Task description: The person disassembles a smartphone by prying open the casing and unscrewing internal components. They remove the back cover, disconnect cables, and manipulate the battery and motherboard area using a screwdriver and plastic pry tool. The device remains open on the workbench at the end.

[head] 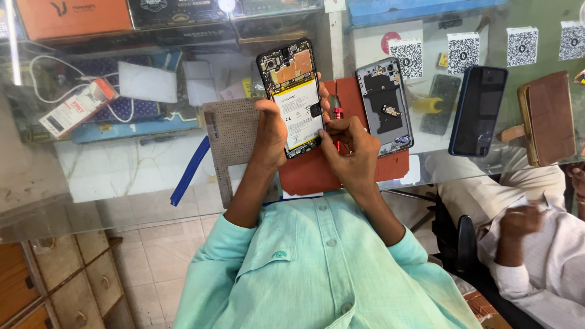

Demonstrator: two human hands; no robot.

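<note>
Glass counter point(122, 176) fills the view, with boxes under its far edge half lost in glare. Left of the red mat point(311, 173) lies a grey perforated pad point(231, 143). Above the mat, the left hand point(271, 131) wraps around an opened phone point(295, 97), battery showing. The right hand point(350, 149) pinches a red-handled screwdriver point(337, 116), its tip hidden against the phone's edge. Right of the mat's middle lies the grey back cover point(384, 103); further right, a dark phone point(478, 109) and another person's sleeve, cut off.
</note>
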